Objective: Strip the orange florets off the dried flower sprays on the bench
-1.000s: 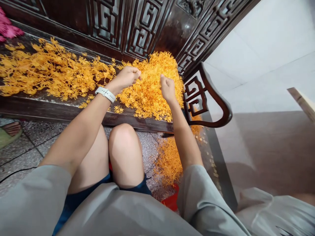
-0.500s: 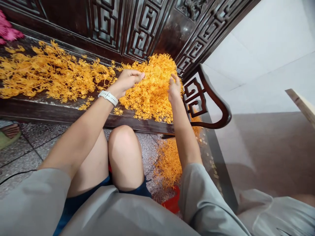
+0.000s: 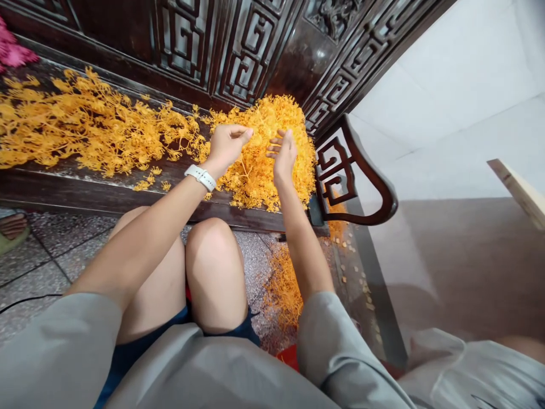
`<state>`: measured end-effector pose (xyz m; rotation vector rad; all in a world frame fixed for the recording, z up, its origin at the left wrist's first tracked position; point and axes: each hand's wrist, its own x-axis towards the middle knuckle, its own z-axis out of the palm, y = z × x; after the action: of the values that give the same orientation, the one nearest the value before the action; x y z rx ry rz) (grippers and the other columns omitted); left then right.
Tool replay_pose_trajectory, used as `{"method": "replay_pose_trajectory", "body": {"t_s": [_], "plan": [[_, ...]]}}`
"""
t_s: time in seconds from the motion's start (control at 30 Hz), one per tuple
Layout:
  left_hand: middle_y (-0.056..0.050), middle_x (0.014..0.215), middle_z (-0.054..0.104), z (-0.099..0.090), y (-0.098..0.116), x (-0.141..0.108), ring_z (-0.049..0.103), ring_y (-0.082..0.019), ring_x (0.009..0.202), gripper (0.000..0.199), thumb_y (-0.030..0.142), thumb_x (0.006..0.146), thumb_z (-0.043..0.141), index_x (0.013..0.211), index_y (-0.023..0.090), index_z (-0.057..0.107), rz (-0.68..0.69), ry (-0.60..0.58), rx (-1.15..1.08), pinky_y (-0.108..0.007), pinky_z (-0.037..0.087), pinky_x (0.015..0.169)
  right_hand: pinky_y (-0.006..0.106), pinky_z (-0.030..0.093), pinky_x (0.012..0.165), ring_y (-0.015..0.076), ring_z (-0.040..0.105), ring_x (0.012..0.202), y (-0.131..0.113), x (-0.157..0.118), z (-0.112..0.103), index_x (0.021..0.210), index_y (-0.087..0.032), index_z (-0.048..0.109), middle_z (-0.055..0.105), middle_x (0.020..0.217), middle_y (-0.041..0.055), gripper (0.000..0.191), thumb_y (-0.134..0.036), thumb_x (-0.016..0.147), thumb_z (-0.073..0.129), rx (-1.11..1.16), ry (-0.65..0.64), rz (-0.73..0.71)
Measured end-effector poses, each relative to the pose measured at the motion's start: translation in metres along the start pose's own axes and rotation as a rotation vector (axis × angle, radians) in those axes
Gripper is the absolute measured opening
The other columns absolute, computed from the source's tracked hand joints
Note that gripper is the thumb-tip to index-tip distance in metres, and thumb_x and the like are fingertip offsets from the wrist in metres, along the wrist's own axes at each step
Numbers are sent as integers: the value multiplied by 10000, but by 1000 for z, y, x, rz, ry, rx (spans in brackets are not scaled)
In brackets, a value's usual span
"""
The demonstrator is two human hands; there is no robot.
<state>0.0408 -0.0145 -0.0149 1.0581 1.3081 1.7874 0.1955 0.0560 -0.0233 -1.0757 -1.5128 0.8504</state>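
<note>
Pink tuft: a pink tuft sits at the upper left corner, on the far end of the bench.
Thin layer: orange sprigs lie spread in a loose layer along the dark wooden bench, from the left edge to the pile, with a few stray bits near its front edge.
Left hand: the left hand, with a white watch on the wrist, hangs over the pile's left side, its fingers curled downward in a loose pinch; whether it grips any sprigs is hard to tell from here.
Knees: the bare knees sit just below the bench's front edge, which keeps the pile within reach of both arms.
Main pile: the thickest heap of sprigs sits at upper center, banked against the carved bench back.
Right hand: the right hand is raised over the heap, its fingers half-curled and its palm turned inward, with no clear hold on anything.
Floor spill: more sprigs lie on the speckled floor at lower center, beside a red tub.
Armrest: the curved bench armrest bounds the heap on the right.
</note>
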Motion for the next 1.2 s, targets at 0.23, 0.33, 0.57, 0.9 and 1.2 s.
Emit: {"method": "replay_pose_trajectory", "body": {"t_s": [0.23, 0.33, 0.57, 0.9, 1.2], "plan": [[-73, 835, 669, 6, 8, -17, 576, -270, 1005, 188, 139, 863, 724, 704, 220, 668, 98, -13, 274, -373, 400, 887, 255, 492, 522, 168, 639, 738, -22, -26, 43, 983, -251, 594, 593, 889, 46, 723, -924, 940, 330, 249, 96, 147], [-47, 746, 603, 5, 16, -22, 564, -262, 924, 209, 67, 856, 675, 731, 227, 626, 70, -73, 232, -367, 366, 866, 260, 501, 524, 170, 631, 710, -20, -20, 38, 897, -248, 564, 556, 796, 23, 688, -921, 918, 425, 237, 22, 188], [-13, 683, 560, 9, 10, -23, 518, -212, 755, 175, 57, 853, 662, 800, 224, 649, 62, -143, 107, -331, 338, 761, 358, 606, 763, 222, 692, 1019, -9, -19, 44, 1086, -239, 607, 627, 1055, 88, 762, -927, 937, 313, 144, -2, 44], [-15, 595, 541, 12, 7, -21, 498, -139, 594, 315, -49, 750, 516, 550, 195, 523, -177, -385, -191, -320, 382, 674, 302, 488, 643, 217, 678, 965, -25, -21, 43, 1062, -286, 653, 684, 809, 46, 853, -1025, 846, 285, 506, -90, 252], [5, 617, 520, 9, 10, -21, 485, -134, 572, 245, 50, 931, 612, 755, 209, 550, -182, -446, -11, -322, 409, 662, 289, 425, 517, 127, 466, 580, -24, -8, 43, 802, -249, 489, 451, 694, -8, 812, -1029, 845, 265, 439, 100, 224]]}}
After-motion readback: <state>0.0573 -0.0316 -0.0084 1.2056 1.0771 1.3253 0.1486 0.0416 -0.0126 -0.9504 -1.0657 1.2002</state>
